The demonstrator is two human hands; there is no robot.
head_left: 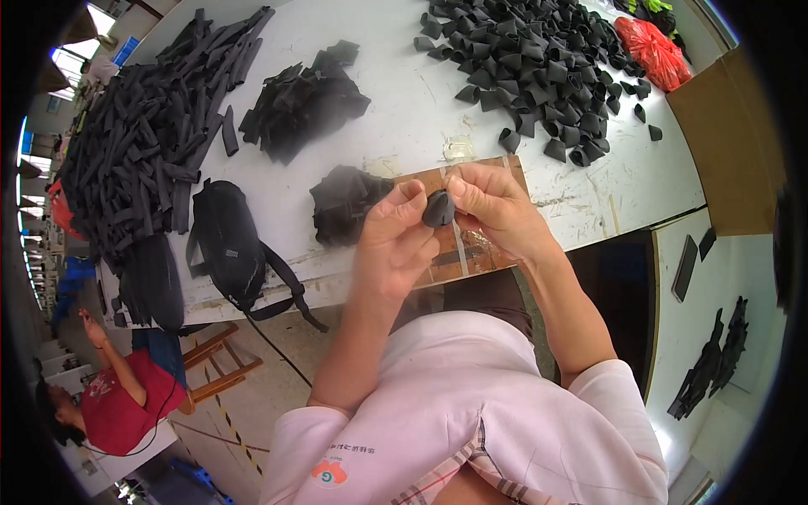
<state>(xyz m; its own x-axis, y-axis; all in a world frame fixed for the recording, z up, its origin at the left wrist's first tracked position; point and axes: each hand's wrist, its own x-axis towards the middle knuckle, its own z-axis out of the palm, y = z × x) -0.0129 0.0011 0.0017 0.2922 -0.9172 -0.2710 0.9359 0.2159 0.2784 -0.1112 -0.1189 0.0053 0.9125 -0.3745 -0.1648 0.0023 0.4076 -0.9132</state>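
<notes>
Between my two hands, in front of my chest, is a small black folded fabric piece, curved like a little cone. My left hand pinches its left side between thumb and fingers. On the other side my right hand grips it, the thumb near its upper edge. Beneath my hands lies a brown board with pale tape strips. A stack of flat black pieces sits just left of my left hand. Many similar folded black pieces are heaped at the far right of the white table.
A heap of black strips covers the table's left, with a black strapped bag in front. Another flat black pile lies farther back. A red plastic bag and cardboard box stand right. A person in red sits at lower left.
</notes>
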